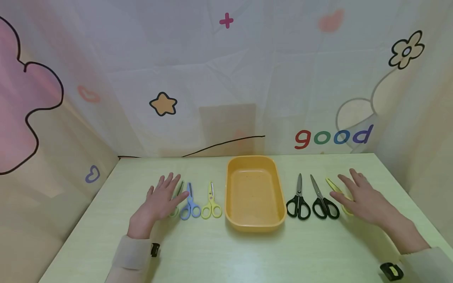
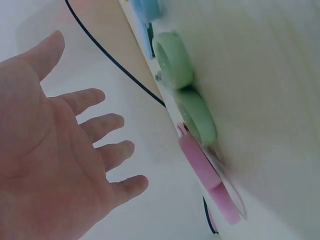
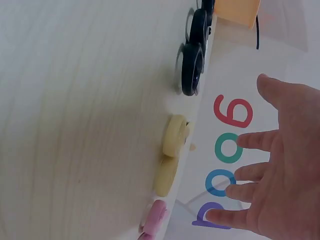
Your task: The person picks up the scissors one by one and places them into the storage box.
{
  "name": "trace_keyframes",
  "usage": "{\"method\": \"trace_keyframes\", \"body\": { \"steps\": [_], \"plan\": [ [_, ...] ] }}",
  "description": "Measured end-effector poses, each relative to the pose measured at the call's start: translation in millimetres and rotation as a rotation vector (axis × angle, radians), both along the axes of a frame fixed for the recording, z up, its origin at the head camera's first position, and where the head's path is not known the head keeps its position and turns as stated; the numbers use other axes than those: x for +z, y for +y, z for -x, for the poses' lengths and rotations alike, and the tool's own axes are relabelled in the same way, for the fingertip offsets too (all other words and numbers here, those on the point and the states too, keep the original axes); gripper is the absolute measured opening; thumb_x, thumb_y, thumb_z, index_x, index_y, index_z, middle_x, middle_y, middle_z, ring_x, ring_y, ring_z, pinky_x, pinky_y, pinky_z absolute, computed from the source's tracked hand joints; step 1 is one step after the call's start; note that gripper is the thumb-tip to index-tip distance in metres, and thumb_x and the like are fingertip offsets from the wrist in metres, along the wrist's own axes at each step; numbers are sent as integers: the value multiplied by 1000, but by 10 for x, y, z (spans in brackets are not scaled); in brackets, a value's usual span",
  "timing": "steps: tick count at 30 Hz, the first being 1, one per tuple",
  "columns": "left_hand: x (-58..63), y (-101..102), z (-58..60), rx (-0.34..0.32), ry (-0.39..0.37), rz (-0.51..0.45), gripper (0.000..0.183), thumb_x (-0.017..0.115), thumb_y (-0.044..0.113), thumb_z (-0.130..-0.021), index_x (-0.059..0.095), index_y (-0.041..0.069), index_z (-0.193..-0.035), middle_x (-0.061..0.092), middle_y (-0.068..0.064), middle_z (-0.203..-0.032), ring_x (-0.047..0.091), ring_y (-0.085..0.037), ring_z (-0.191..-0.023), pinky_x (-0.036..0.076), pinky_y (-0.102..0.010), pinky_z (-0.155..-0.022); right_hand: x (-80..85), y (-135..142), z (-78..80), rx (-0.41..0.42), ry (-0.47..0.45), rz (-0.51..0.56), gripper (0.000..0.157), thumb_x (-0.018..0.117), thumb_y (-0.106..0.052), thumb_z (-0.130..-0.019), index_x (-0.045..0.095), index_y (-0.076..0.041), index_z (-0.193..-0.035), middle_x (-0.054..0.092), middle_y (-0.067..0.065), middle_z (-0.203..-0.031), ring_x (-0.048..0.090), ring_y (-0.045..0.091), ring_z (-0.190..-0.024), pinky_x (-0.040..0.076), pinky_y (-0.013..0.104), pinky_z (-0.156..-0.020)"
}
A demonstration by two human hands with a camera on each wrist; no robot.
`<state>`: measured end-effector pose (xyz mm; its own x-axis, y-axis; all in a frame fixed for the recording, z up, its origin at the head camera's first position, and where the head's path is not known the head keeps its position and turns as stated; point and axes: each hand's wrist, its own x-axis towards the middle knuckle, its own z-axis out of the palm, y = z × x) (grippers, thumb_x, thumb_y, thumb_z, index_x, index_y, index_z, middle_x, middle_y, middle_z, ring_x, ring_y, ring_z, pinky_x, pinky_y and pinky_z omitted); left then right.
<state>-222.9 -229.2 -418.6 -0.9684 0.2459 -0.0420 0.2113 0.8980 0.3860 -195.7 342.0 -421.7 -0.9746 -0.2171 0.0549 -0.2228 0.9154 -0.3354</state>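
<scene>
My left hand [image 1: 160,201] hovers with spread fingers over green scissors [image 1: 174,212], partly hiding them. Blue scissors [image 1: 190,204] and yellow scissors [image 1: 211,202] lie just right of it. In the left wrist view, a pink-handled item [image 2: 202,162] lies beyond the green handles [image 2: 173,60]. On the other side, my right hand [image 1: 369,202] is held above the table, fingers spread, partly covering another yellow pair of scissors [image 1: 332,184]. Two black-handled scissors [image 1: 299,202] [image 1: 323,204] lie left of it. The right wrist view shows a pink handle [image 3: 155,217] past the yellow one. Neither hand holds anything.
An orange-yellow rectangular tray [image 1: 255,228] stands mid-table between the two groups of scissors. The pale table [image 1: 226,259] meets a printed curtain [image 1: 226,78] at the back and on both sides.
</scene>
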Motion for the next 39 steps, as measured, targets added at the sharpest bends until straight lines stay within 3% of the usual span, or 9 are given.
{"method": "trace_keyframes", "body": {
  "steps": [5,11,13,16,19,23,29,35,39],
  "plan": [
    [9,59,9,-15,16,-7,76,46,50,-107,24,2,-162,16,-28,-165,12,-52,-150,13,-77,-112,31,-104,-5,35,35,20,71,58,-45,-104,45,13,-143,26,48,-149,25,65,-136,10,75,-113],
    [12,100,14,-27,44,-33,71,47,46,-108,29,1,-160,27,-34,-159,28,-54,-144,26,-76,-108,64,-218,-17,41,39,-30,62,59,-42,-104,52,8,-141,47,40,-140,42,57,-131,2,80,-110],
    [5,111,18,-36,56,-51,71,48,45,-108,30,0,-159,30,-35,-157,31,-55,-142,29,-76,-106,73,-254,-23,54,43,-36,60,61,-40,-104,54,8,-139,50,38,-137,47,56,-127,7,79,-110],
    [-14,125,27,-42,61,-96,70,49,44,-108,31,-2,-158,35,-35,-153,36,-53,-139,31,-73,-108,76,-306,-31,86,62,-33,55,63,-35,-103,56,9,-136,53,36,-134,53,54,-121,28,73,-108],
    [-20,142,34,-45,56,-156,70,50,42,-108,32,-5,-156,38,-35,-151,37,-51,-139,32,-66,-112,73,-356,-32,111,78,-33,50,64,-31,-103,58,9,-132,55,37,-132,56,54,-118,46,66,-97],
    [-1,197,34,-56,85,-185,65,51,37,-108,38,-10,-151,44,-35,-147,38,-51,-138,31,-62,-114,71,-410,-29,116,74,-41,48,65,-31,-102,60,8,-130,55,38,-130,56,54,-117,49,65,-94],
    [18,314,24,-10,116,-172,58,55,35,-106,49,-6,-145,53,-28,-142,44,-46,-136,23,-63,-117,61,-473,-27,129,93,-72,42,70,-28,-98,64,6,-122,61,34,-119,63,50,-106,53,63,-86],
    [-17,437,40,-24,87,-275,52,60,30,-104,55,-6,-140,55,-28,-137,52,-45,-128,41,-58,-109,22,-548,-16,146,107,-89,39,72,-27,-96,66,5,-119,65,27,-110,66,43,-97,56,60,-79],
    [-42,514,45,-31,72,-297,48,62,27,-103,57,-6,-138,59,-27,-130,58,-43,-117,48,-55,-101,-14,-610,-11,168,107,-100,38,71,-26,-96,67,5,-118,66,19,-103,65,33,-87,57,54,-74]
  ]
}}
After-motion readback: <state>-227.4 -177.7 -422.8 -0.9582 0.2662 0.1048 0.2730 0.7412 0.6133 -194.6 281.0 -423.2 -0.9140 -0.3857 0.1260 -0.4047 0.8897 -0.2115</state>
